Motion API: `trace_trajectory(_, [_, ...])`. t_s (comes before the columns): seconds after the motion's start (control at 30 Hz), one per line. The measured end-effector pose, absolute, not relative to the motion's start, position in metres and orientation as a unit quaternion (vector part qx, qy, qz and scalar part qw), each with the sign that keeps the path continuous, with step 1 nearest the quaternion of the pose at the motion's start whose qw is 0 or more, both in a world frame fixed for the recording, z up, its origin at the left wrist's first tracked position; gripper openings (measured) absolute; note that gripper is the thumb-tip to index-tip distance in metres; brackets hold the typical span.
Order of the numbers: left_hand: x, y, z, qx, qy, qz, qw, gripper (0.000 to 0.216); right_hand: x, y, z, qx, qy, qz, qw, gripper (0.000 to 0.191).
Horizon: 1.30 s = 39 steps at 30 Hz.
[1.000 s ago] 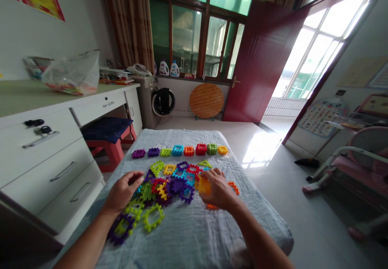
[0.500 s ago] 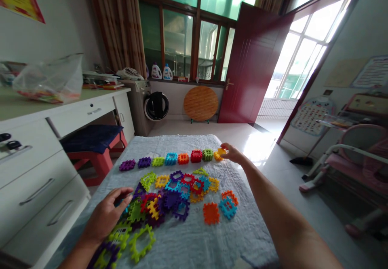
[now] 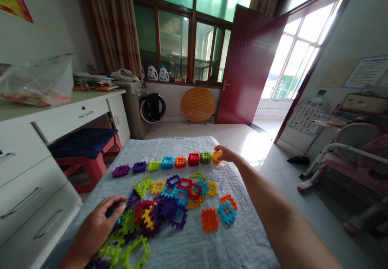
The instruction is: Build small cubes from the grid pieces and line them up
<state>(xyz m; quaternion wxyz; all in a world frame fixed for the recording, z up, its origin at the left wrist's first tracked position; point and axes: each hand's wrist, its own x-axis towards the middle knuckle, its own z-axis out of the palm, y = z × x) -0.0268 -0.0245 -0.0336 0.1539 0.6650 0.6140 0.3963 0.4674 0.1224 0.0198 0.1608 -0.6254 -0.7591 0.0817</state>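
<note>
At the right end of a row of small plastic blocks, my right hand (image 3: pixel 226 154) has its fingers closed on a yellow block (image 3: pixel 216 157). Beside that block stand a green block (image 3: pixel 205 157) and a red block (image 3: pixel 194 159); orange, blue, lime and purple ones continue leftward. My left hand (image 3: pixel 93 226) hovers low at the left edge of a pile of flat notched panels, thumb and fingers apart, and I see nothing held. Near it lie a green panel (image 3: pixel 129 221), a yellow panel (image 3: pixel 148 217) and a lime frame (image 3: pixel 136 253). A blue piece is partly hidden behind its fingers.
A grey-blue cloth (image 3: pixel 194 248) covers the low table. Apart from the pile, an orange panel (image 3: pixel 209 219) and a blue panel (image 3: pixel 227 212) lie at the right. A red stool (image 3: pixel 93 168) and a white desk (image 3: pixel 72 117) stand left; a pink chair (image 3: pixel 357 159) stands right.
The view has shifted slightly, moving the table and blocks a little left in the picture. My right hand remains on the yellow block, and my left hand stays by the pile.
</note>
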Motion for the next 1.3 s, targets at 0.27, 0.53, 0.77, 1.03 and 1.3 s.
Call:
trace_trajectory(0.27, [-0.028, -0.024, -0.036, 0.661, 0.622, 0.388, 0.159, 0.037, 0.467, 0.128, 0.018, -0.626, -0.760, 0.075, 0.154, 0.054])
trace_trajectory(0.53, [-0.031, -0.023, -0.040, 0.667, 0.620, 0.382, 0.157, 0.037, 0.463, 0.125, 0.013, -0.637, -0.751, 0.082, 0.152, 0.056])
trace_trajectory(0.77, [-0.029, -0.024, -0.037, 0.668, 0.620, 0.378, 0.160, 0.036, 0.463, 0.098, 0.027, -0.625, -0.745, 0.079, 0.219, 0.058])
trace_trajectory(1.03, [-0.023, -0.028, -0.031, 0.706, 0.588, 0.374, 0.123, 0.035, 0.429, 0.021, 0.020, -0.554, -0.758, 0.193, 0.286, 0.038])
trace_trajectory(1.3, [-0.021, -0.031, -0.028, 0.709, 0.583, 0.370, 0.144, 0.036, 0.391, -0.022, 0.014, -0.604, -0.780, 0.119, 0.110, 0.047])
